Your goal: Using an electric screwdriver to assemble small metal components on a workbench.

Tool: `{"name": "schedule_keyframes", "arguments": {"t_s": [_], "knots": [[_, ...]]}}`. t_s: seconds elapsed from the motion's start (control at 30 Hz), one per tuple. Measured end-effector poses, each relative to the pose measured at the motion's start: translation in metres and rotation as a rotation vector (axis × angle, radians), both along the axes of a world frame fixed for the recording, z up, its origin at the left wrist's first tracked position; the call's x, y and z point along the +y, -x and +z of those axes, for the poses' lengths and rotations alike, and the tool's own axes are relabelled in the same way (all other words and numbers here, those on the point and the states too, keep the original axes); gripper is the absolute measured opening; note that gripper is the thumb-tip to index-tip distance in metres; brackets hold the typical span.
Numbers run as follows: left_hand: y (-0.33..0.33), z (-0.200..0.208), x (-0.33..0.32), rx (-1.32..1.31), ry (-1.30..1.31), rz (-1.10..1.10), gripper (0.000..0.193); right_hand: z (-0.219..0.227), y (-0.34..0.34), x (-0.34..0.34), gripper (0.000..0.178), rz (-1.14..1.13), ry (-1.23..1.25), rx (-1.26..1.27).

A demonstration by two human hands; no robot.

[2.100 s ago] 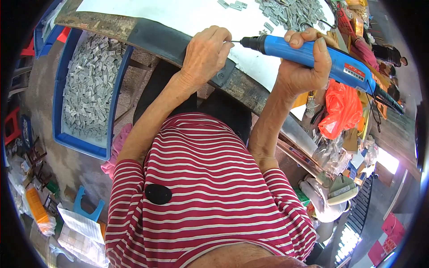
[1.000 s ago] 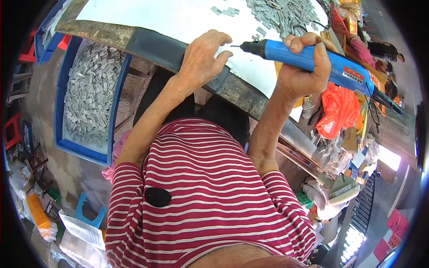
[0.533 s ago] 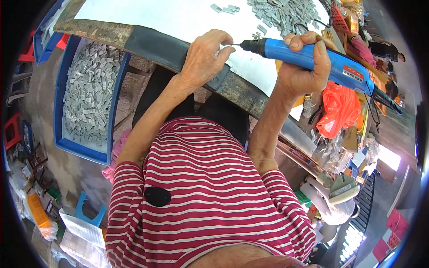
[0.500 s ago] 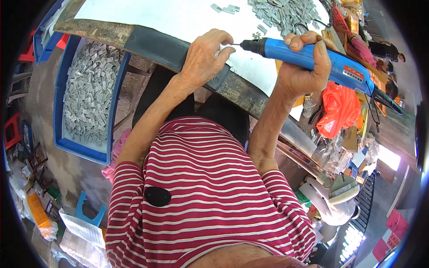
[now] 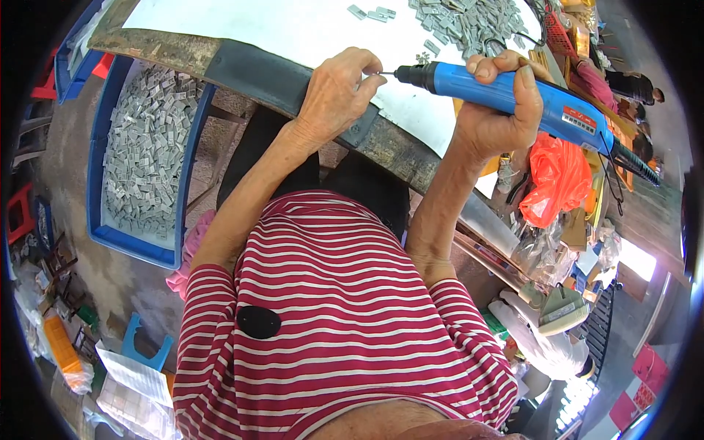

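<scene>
My right hand is wrapped around a blue electric screwdriver, held nearly level with its black nose to the left. The thin bit reaches the fingertips of my left hand. Thumb and forefinger of that hand pinch together at the bit's tip. Whatever lies between them is too small to make out. Beyond the nose, a little cluster of tiny screw-like pieces rests on the white sheet. Farther back is a heap of small grey metal parts, with several loose ones to its left.
A blue tray full of similar grey parts stands to my left, below the worktable edge. An orange-red plastic bag hangs at the right. A cable leaves the screwdriver's rear. Other people are at the far right.
My hands and the screwdriver hold almost the same position. In the lower right background, a person in light clothing has shifted.
</scene>
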State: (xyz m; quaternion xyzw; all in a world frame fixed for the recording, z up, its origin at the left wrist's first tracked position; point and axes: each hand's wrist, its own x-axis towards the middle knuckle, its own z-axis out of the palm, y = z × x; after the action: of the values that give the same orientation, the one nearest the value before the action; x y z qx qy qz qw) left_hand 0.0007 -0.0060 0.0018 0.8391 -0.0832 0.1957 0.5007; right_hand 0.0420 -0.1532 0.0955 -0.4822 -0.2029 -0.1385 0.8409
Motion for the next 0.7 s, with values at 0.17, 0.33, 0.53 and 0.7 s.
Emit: {"name": "schedule_keyframes", "arguments": {"t_s": [0.17,0.33,0.53,0.7], "knots": [[0.0003,-0.0009,0.0000,0.006,0.002,0.002,0.014,-0.0007,0.0006,0.0009,0.015,0.005,-0.002,0.010],[0.0013,-0.0018,0.0011,-0.018,-0.026,0.009,0.014,-0.0016,0.0001,0.0019,0.015,0.015,0.002,0.016],[0.0006,-0.0017,-0.0004,-0.031,-0.046,-0.018,0.013,-0.0016,0.0003,0.0010,0.019,0.008,0.035,0.006],[0.0005,-0.0020,0.0003,-0.016,-0.045,-0.036,0.012,0.0006,-0.0018,0.0056,0.015,0.067,-0.027,-0.081]]}}
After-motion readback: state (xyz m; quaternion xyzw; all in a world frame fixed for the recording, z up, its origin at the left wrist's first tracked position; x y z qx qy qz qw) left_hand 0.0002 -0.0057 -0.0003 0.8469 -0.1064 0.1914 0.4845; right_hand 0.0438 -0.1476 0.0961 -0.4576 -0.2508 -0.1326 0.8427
